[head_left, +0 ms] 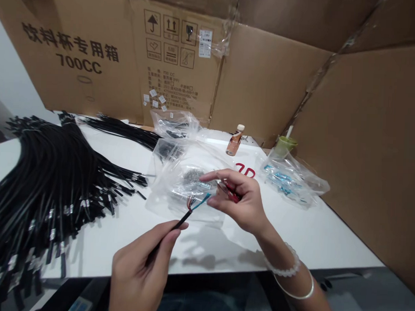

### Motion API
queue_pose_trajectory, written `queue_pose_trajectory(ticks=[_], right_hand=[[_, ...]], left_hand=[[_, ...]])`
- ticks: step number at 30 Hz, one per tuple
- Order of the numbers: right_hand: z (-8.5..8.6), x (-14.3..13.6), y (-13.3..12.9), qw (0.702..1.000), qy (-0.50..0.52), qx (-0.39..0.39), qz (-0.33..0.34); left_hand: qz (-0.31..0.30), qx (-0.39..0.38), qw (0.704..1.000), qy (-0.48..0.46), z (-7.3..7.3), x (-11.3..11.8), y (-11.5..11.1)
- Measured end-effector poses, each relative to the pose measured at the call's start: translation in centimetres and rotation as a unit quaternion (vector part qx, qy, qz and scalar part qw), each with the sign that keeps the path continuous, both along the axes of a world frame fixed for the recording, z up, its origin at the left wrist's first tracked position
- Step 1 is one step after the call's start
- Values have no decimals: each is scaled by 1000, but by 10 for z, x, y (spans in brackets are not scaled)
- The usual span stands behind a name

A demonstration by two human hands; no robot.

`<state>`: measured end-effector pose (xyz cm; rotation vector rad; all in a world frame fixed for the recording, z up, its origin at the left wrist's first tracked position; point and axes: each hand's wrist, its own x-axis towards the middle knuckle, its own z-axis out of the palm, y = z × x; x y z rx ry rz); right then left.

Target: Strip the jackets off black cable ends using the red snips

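Observation:
My left hand (144, 257) is closed round a black cable (182, 220), its stripped end pointing up and right. From that end a cluster of thin reddish and dark wires (191, 202) fans out. A blue wire bundle (202, 201) splits off toward my right hand. My right hand (242, 200) curls round a small red-handled tool (232, 192) with a metal part; its kind is mostly hidden by the fingers. The right index finger is stretched out, and the thumb tip lies close to the blue wire end; whether they touch, I cannot tell.
Many black cables (53, 168) heap on the left of the white table (293, 235). Behind my hands lies a clear bag (179, 172) of small metal parts. Farther off stand a drink bottle (234, 140), a green cup (285, 145), a bag with blue pieces (288, 178) and cardboard walls (271, 71).

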<state>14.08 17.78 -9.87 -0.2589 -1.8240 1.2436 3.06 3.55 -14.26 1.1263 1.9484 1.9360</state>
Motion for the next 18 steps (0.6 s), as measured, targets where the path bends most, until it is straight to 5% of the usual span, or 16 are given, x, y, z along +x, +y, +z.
queue_pose_trajectory(ticks=[5,10,14,18], right_hand=[[27,16,-1,982,-60,178,-14],[42,29,-8,906,-138,399,-31],[45,29,-23,843,-161,507,-82],[41,24,-33,798,-156,566,-134]], left_hand=[[-12,17,999,42,-4,-2,-1],[-63,29,989,131,-10,-15,-4],[-81,5,977,196,-11,-30,-7],[-85,-10,982,165,-9,-30,-8]])
